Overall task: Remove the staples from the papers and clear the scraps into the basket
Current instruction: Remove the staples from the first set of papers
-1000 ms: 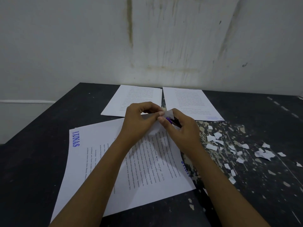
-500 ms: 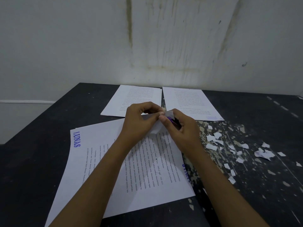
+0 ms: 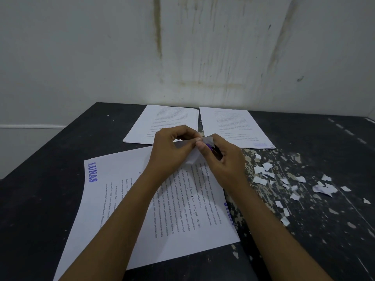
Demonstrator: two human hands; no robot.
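Fingers (image 3: 188, 132) of the left hand (image 3: 170, 153) pinch the lifted corner of the white printed sheet stamped LUNAS (image 3: 125, 199). The right hand (image 3: 227, 161) grips that corner and a small purple tool (image 3: 209, 147) (probably a staple puller). The staple is likely being pried out, so next comes a steady pull. White torn scraps (image 3: 261, 179) lie to the right on the black worktop (image 3: 40, 199).

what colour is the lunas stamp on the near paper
Blue; the LUNAS stamp shows best in the head view.
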